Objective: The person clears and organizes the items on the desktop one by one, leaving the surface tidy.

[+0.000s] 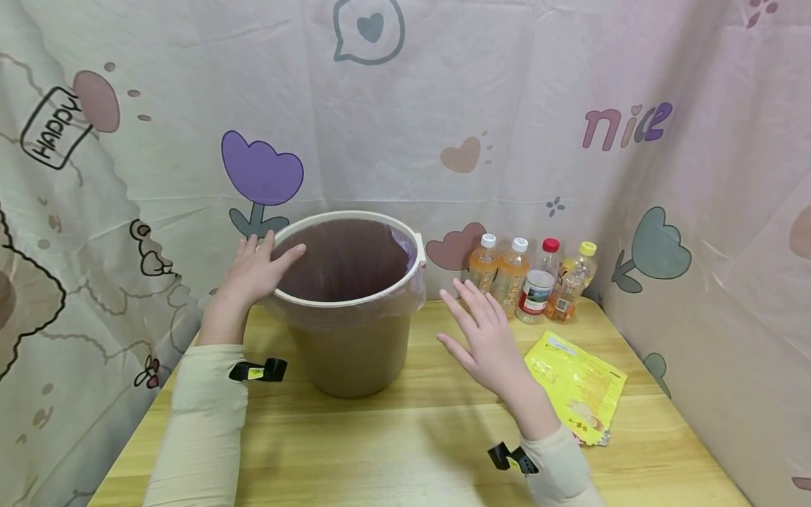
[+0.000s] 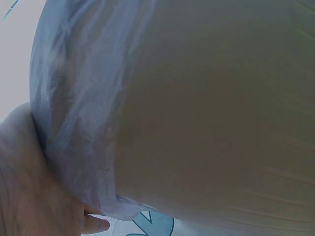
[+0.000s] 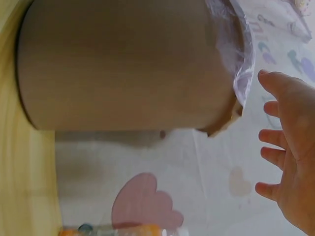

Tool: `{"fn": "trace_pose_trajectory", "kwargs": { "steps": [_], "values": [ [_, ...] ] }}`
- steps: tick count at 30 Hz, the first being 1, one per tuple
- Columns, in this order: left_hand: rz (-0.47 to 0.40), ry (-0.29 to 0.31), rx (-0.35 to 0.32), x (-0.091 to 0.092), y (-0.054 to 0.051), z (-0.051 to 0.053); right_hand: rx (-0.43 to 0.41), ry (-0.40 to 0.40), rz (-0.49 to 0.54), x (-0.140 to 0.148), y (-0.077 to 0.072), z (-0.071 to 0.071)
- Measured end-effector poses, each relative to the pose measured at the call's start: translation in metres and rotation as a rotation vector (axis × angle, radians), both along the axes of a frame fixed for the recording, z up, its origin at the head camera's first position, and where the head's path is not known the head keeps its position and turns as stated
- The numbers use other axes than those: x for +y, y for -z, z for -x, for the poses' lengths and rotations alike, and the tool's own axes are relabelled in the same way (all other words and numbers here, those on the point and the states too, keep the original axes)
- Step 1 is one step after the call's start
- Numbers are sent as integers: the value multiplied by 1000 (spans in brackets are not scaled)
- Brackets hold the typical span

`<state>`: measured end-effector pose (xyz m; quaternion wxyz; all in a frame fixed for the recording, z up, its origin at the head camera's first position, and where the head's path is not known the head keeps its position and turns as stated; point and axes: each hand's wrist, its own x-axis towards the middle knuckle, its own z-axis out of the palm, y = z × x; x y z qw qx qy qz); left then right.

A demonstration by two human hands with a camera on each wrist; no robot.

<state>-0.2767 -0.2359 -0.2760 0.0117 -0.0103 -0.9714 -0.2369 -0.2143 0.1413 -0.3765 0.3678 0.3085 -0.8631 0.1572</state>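
A brown trash can (image 1: 355,359) stands upright on the table, with a pale rim (image 1: 342,303) and a clear plastic liner (image 1: 415,289) folded over its edge. My left hand (image 1: 253,271) lies at the left side of the rim, fingers extended, thumb over the edge; in the left wrist view the hand (image 2: 29,182) is against the liner-covered side. To the right of the can, my right hand (image 1: 484,338) hovers above the table with fingers spread, holding nothing. The right wrist view has that hand (image 3: 295,147) apart from the can (image 3: 123,69).
Several plastic bottles (image 1: 537,292) stand in a row at the back right, some holding orange contents. Yellow flat packets (image 1: 576,387) lie on the wooden table (image 1: 355,451) in front of them. A printed curtain (image 1: 380,127) hangs behind and at both sides.
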Motion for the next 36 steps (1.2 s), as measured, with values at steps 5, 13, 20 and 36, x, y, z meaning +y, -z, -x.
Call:
{"fn": "trace_pose_trajectory", "kwargs": {
  "steps": [5, 13, 20, 36],
  "values": [
    [8, 0, -4, 0, -1, -2, -21, 41, -1, 15, 12, -3],
    [56, -5, -33, 1, -5, -4, -119, 121, -14, 37, 32, -9],
    [91, -10, -32, 1, -5, -5, -137, 136, -6, 51, 50, -12],
    [91, -6, -31, 0, -3, -5, -402, 326, 8, 82, 92, -31]
  ]
}}
